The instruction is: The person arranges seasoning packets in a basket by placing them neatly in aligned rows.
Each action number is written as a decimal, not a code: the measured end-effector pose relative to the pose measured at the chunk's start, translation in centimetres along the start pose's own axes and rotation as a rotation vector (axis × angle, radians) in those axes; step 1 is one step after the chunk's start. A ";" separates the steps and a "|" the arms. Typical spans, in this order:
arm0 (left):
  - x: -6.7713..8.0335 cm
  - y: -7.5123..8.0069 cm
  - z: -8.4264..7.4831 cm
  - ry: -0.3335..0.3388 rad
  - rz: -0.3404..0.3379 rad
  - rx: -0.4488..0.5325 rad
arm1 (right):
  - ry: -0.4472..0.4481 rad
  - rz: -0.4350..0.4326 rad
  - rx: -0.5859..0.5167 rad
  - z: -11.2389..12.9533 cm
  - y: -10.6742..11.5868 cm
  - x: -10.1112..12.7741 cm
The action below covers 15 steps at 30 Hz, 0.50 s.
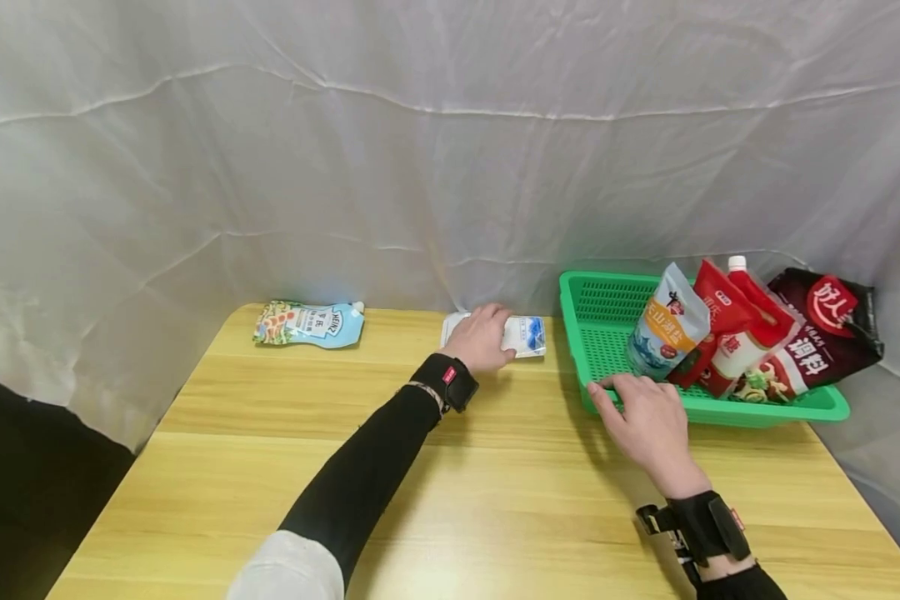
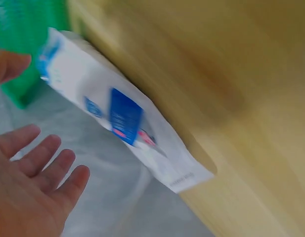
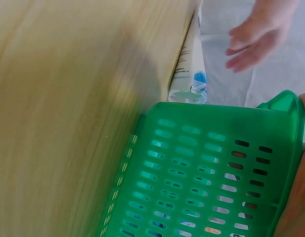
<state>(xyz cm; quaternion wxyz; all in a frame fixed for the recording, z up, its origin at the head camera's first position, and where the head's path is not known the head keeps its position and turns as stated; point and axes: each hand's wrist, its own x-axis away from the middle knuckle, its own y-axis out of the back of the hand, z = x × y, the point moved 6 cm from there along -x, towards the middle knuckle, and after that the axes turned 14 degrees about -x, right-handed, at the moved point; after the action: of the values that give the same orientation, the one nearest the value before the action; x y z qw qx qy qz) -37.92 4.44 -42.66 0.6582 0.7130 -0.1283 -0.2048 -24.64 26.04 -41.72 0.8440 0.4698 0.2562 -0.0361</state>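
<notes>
The left hand (image 1: 483, 337) hovers with fingers spread over the white packet (image 1: 525, 335) at the desk's (image 1: 495, 483) far edge — a judged pickup. The right hand (image 1: 645, 412) rests flat-fingered on the green basket's (image 1: 720, 412) rim — next, close that grip.

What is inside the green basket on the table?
The green basket holds four upright pouches: a light blue pouch, a red pouch, a red and white spouted pouch and a dark maroon bag. They cover the basket floor behind them.
</notes>
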 end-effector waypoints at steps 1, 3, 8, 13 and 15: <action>-0.3 -0.3 0.2 -0.005 0.020 -0.020 | 0.000 0.000 0.000 0.0 0.0 0.0; -0.9 -1.0 0.4 -0.008 0.059 -0.049 | 0.002 0.000 0.000 0.0 0.0 0.0; -1.6 -2.1 0.5 -0.022 0.130 -0.106 | -0.002 0.008 0.001 0.1 -0.1 -0.1; -2.2 -3.3 0.3 -0.020 0.153 -0.171 | -0.007 0.014 -0.001 0.1 -0.1 0.0; -2.5 -3.7 0.2 -0.003 0.159 -0.192 | -0.007 0.015 -0.002 0.0 -0.1 0.0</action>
<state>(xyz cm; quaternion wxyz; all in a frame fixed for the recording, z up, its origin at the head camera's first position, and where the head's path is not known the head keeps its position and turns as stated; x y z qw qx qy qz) -40.52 5.74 -46.03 0.7374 0.6338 -0.1654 -0.1645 -24.63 26.00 -41.77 0.8456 0.4708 0.2496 -0.0312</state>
